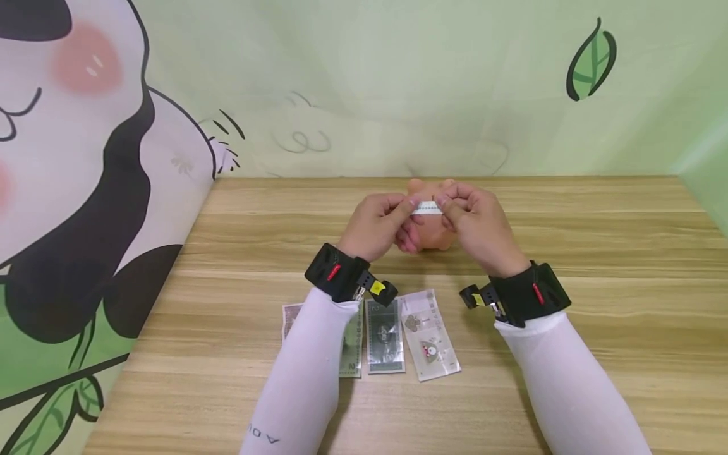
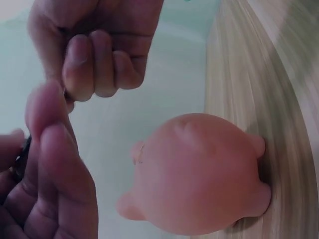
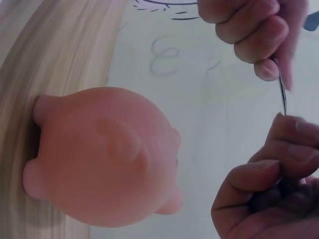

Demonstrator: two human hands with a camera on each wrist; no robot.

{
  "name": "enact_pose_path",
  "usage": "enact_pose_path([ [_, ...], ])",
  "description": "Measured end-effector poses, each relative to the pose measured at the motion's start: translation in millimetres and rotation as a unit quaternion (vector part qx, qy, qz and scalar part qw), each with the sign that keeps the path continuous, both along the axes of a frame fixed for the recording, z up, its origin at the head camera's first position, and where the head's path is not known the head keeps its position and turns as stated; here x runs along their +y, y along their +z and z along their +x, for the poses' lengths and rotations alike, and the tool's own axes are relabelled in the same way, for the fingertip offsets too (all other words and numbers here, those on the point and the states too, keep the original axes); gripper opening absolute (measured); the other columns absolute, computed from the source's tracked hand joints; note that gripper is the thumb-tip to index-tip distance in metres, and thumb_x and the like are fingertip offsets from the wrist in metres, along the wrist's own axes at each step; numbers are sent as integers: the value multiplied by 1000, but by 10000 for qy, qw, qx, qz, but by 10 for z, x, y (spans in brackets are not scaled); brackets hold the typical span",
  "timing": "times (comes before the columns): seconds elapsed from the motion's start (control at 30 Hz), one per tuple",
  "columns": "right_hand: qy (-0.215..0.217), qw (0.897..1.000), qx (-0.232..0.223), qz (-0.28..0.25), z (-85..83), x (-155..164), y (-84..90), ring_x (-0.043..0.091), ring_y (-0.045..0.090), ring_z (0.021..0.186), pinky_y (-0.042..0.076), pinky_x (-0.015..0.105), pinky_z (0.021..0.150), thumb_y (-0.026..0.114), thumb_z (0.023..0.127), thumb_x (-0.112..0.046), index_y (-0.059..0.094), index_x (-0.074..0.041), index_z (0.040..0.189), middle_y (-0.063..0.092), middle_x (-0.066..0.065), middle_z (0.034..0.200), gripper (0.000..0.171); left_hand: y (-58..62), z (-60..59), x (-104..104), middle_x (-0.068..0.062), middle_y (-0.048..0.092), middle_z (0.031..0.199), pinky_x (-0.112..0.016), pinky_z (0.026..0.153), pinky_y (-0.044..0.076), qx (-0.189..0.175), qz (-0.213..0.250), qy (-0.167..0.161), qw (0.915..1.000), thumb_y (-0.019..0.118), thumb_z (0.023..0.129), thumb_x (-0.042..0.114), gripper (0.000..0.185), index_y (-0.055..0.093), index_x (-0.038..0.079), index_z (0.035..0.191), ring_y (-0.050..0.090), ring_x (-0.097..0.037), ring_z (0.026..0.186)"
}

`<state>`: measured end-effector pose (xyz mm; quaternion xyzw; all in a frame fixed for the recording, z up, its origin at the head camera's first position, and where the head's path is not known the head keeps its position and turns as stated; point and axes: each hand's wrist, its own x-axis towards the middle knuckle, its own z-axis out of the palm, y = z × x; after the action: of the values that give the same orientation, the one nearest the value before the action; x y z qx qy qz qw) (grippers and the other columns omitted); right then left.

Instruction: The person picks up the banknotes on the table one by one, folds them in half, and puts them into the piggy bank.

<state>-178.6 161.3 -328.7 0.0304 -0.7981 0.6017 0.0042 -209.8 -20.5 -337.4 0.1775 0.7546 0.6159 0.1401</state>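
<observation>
Here the left hand (image 1: 378, 224) and right hand (image 1: 478, 222) pinch opposite ends of a narrow folded white paper strip (image 1: 428, 208), stretched level, left to right, above the orange rubbery piggy bank (image 1: 430, 235).

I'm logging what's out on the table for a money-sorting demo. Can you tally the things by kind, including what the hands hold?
Banknotes flat on the table: 3 (left, middle, right)
Folded banknote pinched between left hand and right hand: 1
Piggy banks: 1
Total: 5
</observation>
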Motion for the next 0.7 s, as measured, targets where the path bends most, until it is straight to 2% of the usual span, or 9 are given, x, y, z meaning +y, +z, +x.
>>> enact_pose_path([
  [0.1,75,9997,-19,-233,-3,16,-1,9,44,63,37,21,55,55,108,-19,58,0,102,48,-8,65,19,0,4,-5,-2,60,64,-33,57,58,381,-234,119,9989,52,110,24,36,69,1,88,58,-14,55],
  [0.17,134,9995,-20,-282,-6,17,-3,10,45,63,37,21,55,55,108,-19,56,-1,100,48,-8,65,19,2,8,-8,-1,56,62,-27,53,50,661,-391,203,9968,53,110,25,34,67,4,86,53,-14,54],
  [0.23,175,9993,32,-329,-8,16,-3,11,47,63,39,22,55,56,108,-19,56,-2,100,50,-7,65,19,4,9,-15,-1,52,61,-26,49,42,838,-452,279,9951,53,110,25,35,66,6,84,49,-15,53],
  [0.37,323,9986,194,-384,-21,12,-5,11,58,68,53,22,63,55,108,-18,60,0,105,60,-5,71,19,5,3,-30,0,49,59,-26,47,35,961,-416,402,9937,53,110,27,36,64,7,82,46,-16,52],
  [0.47,320,9986,285,-324,-16,24,8,11,64,72,59,26,71,57,107,-16,62,0,108,67,-5,75,17,2,0,-28,0,49,58,-26,47,37,902,-353,442,9943,53,110,29,38,64,6,82,46,-15,52],
  [0.57,163,9985,332,-404,-13,39,20,11,65,72,60,26,73,60,105,-13,62,-1,110,70,-7,75,13,0,-3,-16,-2,53,62,-26,50,45,750,-251,420,9960,51,110,32,40,66,3,87,51,-17,54],
  [0.7,-197,9965,431,-692,-24,70,19,10,63,69,58,21,69,61,105,-12,63,-2,109,68,-7,71,12,-5,-14,-9,-7,67,80,-28,62,56,549,-485,376,9966,49,110,39,41,71,5,102,66,-22,72],
])
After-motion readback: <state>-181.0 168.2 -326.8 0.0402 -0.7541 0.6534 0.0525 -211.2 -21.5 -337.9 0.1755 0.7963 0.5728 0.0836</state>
